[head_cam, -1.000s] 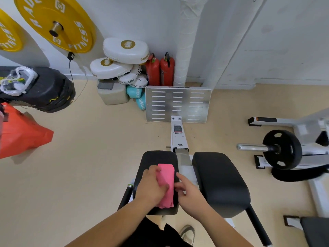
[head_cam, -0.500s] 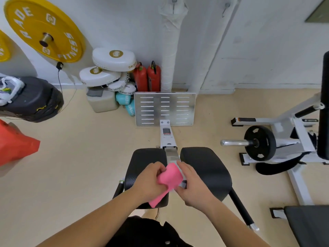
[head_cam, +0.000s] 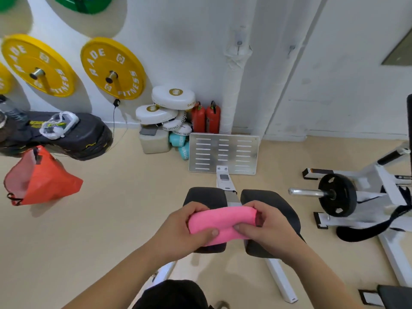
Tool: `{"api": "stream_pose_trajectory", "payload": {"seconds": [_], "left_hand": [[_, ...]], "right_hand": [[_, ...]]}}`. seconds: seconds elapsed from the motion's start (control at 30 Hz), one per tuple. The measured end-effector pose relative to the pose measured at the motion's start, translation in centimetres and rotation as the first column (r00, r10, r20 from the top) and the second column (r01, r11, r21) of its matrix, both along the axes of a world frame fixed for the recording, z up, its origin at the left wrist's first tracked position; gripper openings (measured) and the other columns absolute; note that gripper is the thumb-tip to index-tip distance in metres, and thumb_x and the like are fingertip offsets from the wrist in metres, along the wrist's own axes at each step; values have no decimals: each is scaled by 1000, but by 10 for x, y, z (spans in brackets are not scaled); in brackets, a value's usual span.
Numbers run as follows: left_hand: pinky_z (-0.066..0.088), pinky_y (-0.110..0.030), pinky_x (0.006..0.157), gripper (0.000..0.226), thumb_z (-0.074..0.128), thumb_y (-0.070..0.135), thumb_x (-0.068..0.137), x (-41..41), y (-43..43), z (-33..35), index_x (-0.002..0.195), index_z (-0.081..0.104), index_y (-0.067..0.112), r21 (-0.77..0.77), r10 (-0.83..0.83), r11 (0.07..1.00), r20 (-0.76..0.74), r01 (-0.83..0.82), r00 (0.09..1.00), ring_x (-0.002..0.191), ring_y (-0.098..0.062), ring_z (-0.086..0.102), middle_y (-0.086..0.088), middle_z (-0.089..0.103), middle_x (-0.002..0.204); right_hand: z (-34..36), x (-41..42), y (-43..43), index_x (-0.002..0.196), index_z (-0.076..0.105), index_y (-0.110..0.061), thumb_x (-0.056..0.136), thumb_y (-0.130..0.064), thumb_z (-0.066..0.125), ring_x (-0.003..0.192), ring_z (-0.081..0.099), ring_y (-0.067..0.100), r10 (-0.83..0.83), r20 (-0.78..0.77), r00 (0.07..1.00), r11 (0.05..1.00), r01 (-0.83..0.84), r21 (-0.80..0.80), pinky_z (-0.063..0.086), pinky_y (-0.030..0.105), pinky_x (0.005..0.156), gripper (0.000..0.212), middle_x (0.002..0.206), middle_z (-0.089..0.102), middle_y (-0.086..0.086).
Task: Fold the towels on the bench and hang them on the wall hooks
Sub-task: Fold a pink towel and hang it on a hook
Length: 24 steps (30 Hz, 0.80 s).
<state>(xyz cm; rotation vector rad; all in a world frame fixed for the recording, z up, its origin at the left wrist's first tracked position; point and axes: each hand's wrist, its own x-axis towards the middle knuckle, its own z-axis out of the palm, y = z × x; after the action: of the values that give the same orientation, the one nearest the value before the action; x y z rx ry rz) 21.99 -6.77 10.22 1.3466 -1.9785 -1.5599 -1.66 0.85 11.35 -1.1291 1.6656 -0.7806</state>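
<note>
A soft pink cloth towel is seen. The table pads look like matt black leather. The foot plate is shiny metal.

Pink towel folded into thick roll, horizontal, held above black bench pads.

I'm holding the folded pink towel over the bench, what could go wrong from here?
The pink towel is a loose roll pinned only by the left hand and right hand; releasing either may let it unfold. The wall hook looks small, so the bulky fold might slip off.
</note>
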Motion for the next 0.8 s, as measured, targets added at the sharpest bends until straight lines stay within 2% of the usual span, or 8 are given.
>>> {"api": "stream_pose_trajectory", "payload": {"seconds": [0.07,0.13,0.23,0.37,0.5,0.6,0.7,0.8], "left_hand": [[61,-28,78,39,82,28,78,20,-5,10,112,66,36,162,134,980,-128,-113,983,96,-11,69,10,69,108],[60,-34,84,41,76,21,75,43,-14,14,113,67,34,248,206,956,-189,-156,960,101,-17,68,6,70,109],[59,-45,83,45,74,15,69,83,-33,13,109,67,35,227,310,938,-206,-263,928,100,-28,66,0,71,107],[61,-33,74,47,78,6,76,158,-83,5,105,64,41,122,441,897,-192,-425,877,86,-18,67,5,69,103],[61,-39,79,45,81,6,78,255,-155,-1,109,64,35,83,532,846,-211,-527,820,84,-24,68,10,68,107],[60,-32,75,38,81,8,80,323,-207,-2,107,69,32,70,543,838,-199,-541,816,84,-28,68,11,70,105],[57,-24,69,35,80,6,82,367,-253,7,106,71,30,87,526,850,-211,-520,824,84,-33,68,9,72,104],[57,-22,68,36,80,5,82,375,-306,20,105,72,31,74,485,874,-211,-481,849,85,-31,69,9,73,105]], "right_hand": [[6,15,-7,102,70,-28,82,-15,82,91,72,18,-74,121,990,997,77,-23,62,41,80,27,96,75,0],[5,39,-19,111,68,-30,83,-22,83,102,71,17,-154,173,973,985,164,-48,60,40,90,33,106,75,-4],[1,86,-54,119,57,-45,84,-29,81,102,69,12,-195,65,979,971,202,-130,60,36,89,45,112,69,-7],[-7,167,-117,122,51,-55,88,-29,76,92,68,7,-79,-92,993,980,61,-188,59,28,82,49,104,66,-11],[-23,267,-189,120,54,-56,90,-27,74,79,68,9,-109,-76,991,973,91,-211,57,22,74,47,107,67,-15],[-28,337,-243,118,50,-59,93,-23,69,78,67,8,-99,-73,992,972,81,-219,54,17,71,47,105,67,-17],[-18,382,-288,115,51,-60,94,-26,68,81,66,5,-117,-119,986,974,90,-207,57,22,73,44,95,67,-26],[-4,392,-329,112,54,-55,94,-29,68,77,68,6,-201,-125,972,961,171,-217,60,31,72,35,96,70,-19]]}}
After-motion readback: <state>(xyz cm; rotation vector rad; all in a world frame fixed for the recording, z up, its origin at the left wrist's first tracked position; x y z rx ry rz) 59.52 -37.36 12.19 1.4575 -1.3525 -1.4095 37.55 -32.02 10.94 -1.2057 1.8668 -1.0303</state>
